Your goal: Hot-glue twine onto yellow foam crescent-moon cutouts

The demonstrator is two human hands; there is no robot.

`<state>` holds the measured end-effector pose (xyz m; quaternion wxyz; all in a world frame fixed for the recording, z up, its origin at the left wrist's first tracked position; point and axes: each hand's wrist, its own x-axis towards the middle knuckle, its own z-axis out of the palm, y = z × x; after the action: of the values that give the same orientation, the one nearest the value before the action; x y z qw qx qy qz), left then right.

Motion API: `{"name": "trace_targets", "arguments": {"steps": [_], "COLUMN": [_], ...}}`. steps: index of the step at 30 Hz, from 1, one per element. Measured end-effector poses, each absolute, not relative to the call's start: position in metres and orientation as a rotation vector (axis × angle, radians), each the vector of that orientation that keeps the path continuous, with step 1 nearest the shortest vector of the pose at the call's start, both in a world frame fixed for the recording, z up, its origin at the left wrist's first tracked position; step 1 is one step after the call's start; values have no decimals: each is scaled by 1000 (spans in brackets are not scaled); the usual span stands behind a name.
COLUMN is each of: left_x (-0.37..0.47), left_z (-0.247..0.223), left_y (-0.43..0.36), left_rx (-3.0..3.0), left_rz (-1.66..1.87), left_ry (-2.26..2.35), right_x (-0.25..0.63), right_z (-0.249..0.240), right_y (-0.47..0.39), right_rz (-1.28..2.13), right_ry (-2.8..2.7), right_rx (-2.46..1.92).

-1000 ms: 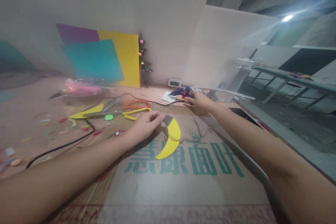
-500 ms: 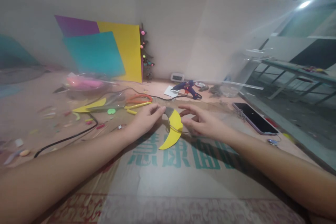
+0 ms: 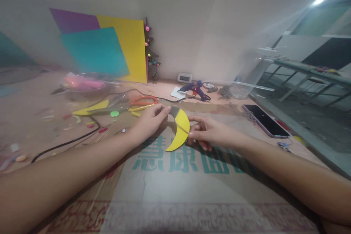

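Note:
A yellow crescent-shaped cutout (image 3: 181, 128) with a dark grey upper end is held above the printed cardboard. My left hand (image 3: 155, 119) pinches that grey end between thumb and fingers. Across the middle of the crescent runs a thin brown cord (image 3: 182, 128), reaching its right edge. There my right hand (image 3: 204, 131) has its thumb and fingertips closed on the cord at the crescent's edge; the exact grip is partly hidden.
Behind the hands lie a blue glue gun (image 3: 194, 89), a small white digital clock (image 3: 184, 77) and orange-handled scissors (image 3: 144, 99). A phone (image 3: 265, 120) lies at the right. Coloured sheets (image 3: 94, 51) lean on the wall. Small scraps and a black cable (image 3: 68, 142) are at the left.
My right thumb and fingers have closed in on the crescent's right edge, where the cord crosses. My left hand keeps its pinch. The whole view has shifted slightly.

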<state>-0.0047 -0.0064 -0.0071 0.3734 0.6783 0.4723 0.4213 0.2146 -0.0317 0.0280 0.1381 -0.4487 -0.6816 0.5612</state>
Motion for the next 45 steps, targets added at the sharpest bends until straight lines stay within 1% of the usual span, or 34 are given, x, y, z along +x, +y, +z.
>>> {"name": "trace_targets", "arguments": {"steps": [1,3,7,9,12,15,19,27,45], "left_x": [-5,-5,-5,-4,-4,-3,-3,-2,-3], "left_z": [-8,-9,-11,-10,-8,-6,-5,-3,-2], "left_y": [-6,-6,-6,-6,-8,-9,-11,-11,-11], "left_rx": [1742,1757,1799,1814,1858,1942,2028,2030,2069], "left_rz": [1079,1065,1008,989,968,938,883,851,758], "left_ry": [1206,1205,1199,1212,1230,1224,1193,1163,1073], "right_x": [215,216,223,224,222,218,217,219,219], "right_z": [27,27,26,25,22,21,17,5,1], "right_y": [-30,-26,-18,-19,-25,-29,-26,-19,-17], "right_rz": [1585,1399,817,583,422,367,323,436,425], "right_ry": [-2000,-2090,-2250,-2283,-2306,-2299,-2188,-2112,-2120], "right_rx": [-1315,-1358,-1379,-1342,-1218,-1125,-1154,-1245,-1230]}}
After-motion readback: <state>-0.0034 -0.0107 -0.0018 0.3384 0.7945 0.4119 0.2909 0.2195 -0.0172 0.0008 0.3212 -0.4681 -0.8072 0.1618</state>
